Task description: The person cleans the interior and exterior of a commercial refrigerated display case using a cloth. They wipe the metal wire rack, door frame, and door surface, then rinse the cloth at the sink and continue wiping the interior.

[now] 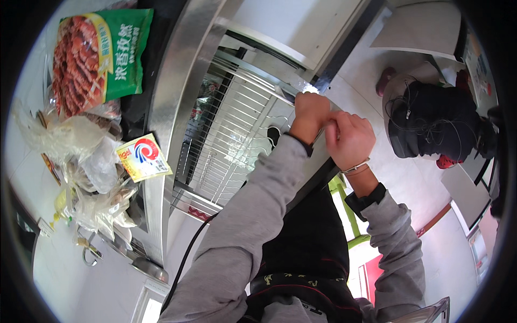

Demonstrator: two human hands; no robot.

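Observation:
A wire pull-out basket (226, 133) extends from beneath the steel counter edge, in front of my body. Over the basket's front panel my left hand (310, 111) is bent at the wrist with its fingers curled. My right hand (350, 139) is beside it, the two hands close together near the panel's top edge. Both sets of fingertips are largely hidden, so their hold on the panel cannot be told. Through the wires a dark shoe tip shows below. A black band is on each wrist, and a bracelet on the right one.
On the counter at the left lie a green food packet (125, 52), a small yellow and white sachet (144, 157) and several clear plastic bags (101, 161). A white cabinet drawer (295, 24) is above the basket. Dark clothing (436, 117) is heaped at the right.

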